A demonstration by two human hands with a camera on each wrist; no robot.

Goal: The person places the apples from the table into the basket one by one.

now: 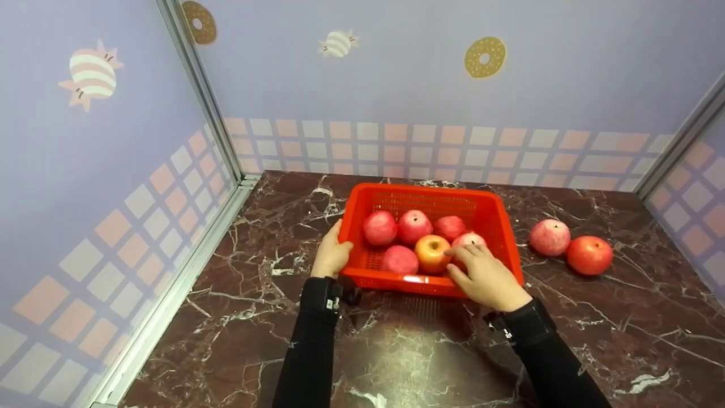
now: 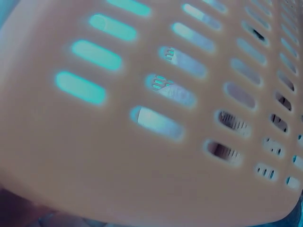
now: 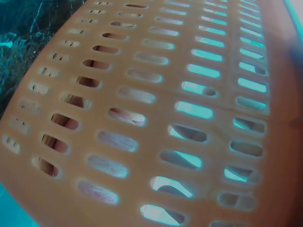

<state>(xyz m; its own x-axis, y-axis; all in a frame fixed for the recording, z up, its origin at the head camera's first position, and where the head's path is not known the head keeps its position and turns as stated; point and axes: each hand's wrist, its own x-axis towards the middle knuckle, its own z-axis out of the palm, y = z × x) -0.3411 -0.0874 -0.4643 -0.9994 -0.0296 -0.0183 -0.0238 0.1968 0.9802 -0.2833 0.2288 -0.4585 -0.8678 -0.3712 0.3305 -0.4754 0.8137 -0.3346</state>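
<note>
My left hand point(image 1: 331, 255) grips the left side of a red plastic basket point(image 1: 352, 226), thumb at the rim. Over the basket's right front reaches my right hand point(image 1: 487, 279), its thumb apart from its fingers. Those fingers lie beside a yellow-orange apple point(image 1: 433, 254) and across a pink fruit point(image 1: 469, 238), partly hiding it; whether they touch it is unclear. Several other pink-red fruits point(image 1: 380, 228) sit in the basket. Both wrist views show mainly the slotted basket wall point(image 2: 94, 156), point(image 3: 156, 106), close up.
Outside the basket, to its right, a pink fruit point(image 1: 550, 237) and a red apple point(image 1: 589, 255) sit side by side on the dark marbled tabletop point(image 1: 243, 334). Patterned panels point(image 1: 396, 85) stand behind and at both sides.
</note>
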